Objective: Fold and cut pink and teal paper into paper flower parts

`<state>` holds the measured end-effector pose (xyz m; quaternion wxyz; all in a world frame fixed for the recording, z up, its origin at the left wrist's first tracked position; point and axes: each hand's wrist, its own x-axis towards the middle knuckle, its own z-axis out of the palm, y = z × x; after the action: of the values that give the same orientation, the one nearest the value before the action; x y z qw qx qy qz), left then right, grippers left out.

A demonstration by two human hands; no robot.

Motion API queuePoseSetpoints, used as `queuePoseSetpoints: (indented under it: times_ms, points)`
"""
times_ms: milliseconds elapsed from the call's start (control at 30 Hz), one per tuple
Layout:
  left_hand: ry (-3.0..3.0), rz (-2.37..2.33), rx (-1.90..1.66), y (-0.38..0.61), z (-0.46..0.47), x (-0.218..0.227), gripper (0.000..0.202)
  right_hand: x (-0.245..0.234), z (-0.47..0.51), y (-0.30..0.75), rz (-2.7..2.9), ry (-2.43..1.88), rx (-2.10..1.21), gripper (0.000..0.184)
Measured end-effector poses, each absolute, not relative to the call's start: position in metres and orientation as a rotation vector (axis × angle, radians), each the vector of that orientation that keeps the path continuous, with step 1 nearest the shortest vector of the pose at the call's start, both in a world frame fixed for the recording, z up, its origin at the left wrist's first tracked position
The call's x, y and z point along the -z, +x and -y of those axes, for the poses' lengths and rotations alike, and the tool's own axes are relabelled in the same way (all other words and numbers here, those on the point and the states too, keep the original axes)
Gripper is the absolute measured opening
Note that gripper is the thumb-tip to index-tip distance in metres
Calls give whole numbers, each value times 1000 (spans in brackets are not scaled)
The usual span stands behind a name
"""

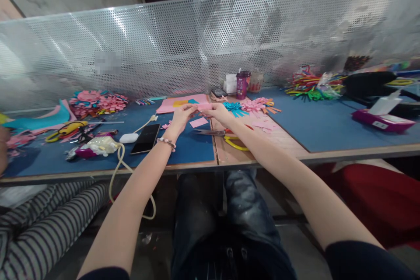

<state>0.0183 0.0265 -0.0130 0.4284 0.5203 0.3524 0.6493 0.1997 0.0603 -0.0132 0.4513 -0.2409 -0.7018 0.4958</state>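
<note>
Between my left hand [184, 118] and my right hand [219, 113] is a small strip of pink paper [204, 107], pinched at its two ends by the fingers. Just below the hands, a loose pink paper piece [198, 122] lies on the blue mat. Scissors [229, 134] with yellow and red handles rest under my right forearm, partly hidden by it, blades pointing left. Behind my hands lie large pink sheets [166, 104] with yellow and blue paper on top.
A black phone [146, 138] and a white case [129, 138] lie left of my forearm, near a cable. Fringed blue paper [235, 108] and pink paper [256, 105] sit right, before a purple cup [243, 84]. A perforated metal screen [157, 52] backs the table. Someone in striped trousers sits left.
</note>
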Motion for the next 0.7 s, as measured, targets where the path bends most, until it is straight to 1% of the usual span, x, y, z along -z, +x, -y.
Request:
queuePoseSetpoints:
  times_ms: [200, 367, 700]
  points:
    - [1303, -843, -1593, 16, -29, 14, 34, 12, -59, 202, 1737, -576, -1218, 38]
    - [1311, -839, -1568, 14, -30, 14, 37, 11, -60, 203, 1730, -581, -1215, 37]
    - [1323, -861, -1588, 17, -24, 11, 34, 13, -62, 204, 1747, -584, -1215, 34]
